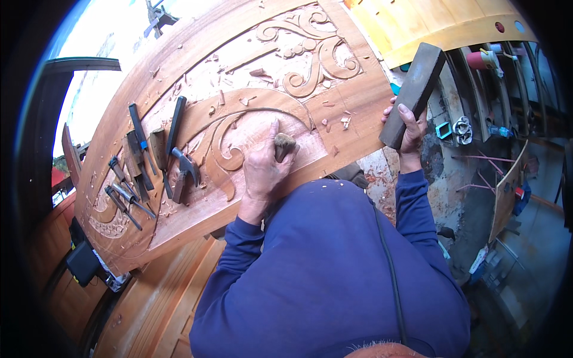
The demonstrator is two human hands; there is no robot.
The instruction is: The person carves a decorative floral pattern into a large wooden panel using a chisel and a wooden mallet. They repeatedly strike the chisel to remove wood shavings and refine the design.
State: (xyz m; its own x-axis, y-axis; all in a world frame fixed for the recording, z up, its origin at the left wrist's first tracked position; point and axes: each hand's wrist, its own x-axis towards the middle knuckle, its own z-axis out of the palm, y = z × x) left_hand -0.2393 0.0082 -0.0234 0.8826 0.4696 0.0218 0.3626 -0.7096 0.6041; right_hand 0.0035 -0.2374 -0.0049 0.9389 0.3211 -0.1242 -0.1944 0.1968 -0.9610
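Note:
My left hand point(262, 172) rests on a carved wooden panel point(352, 110), closed around a chisel point(285, 142). Its worn, rounded wooden handle end faces up, and the blade is hidden by the hand. One finger points forward along the carved curve. My right hand point(412, 132) is raised past the panel's right edge, wrapped round a long dark rectangular block point(413, 95), held tilted. Scrolls and leaf shapes stand in relief on the panel, with wood chips scattered over it.
Several chisels point(139, 134) and a hammer point(186, 166) lie on the panel's left part. A yellowish board point(441, 27) stands at the far right. Beyond the right edge are metal bars, a red-and-white cup-like thing point(482, 59) and clutter. Wooden boards point(158, 298) lie below left.

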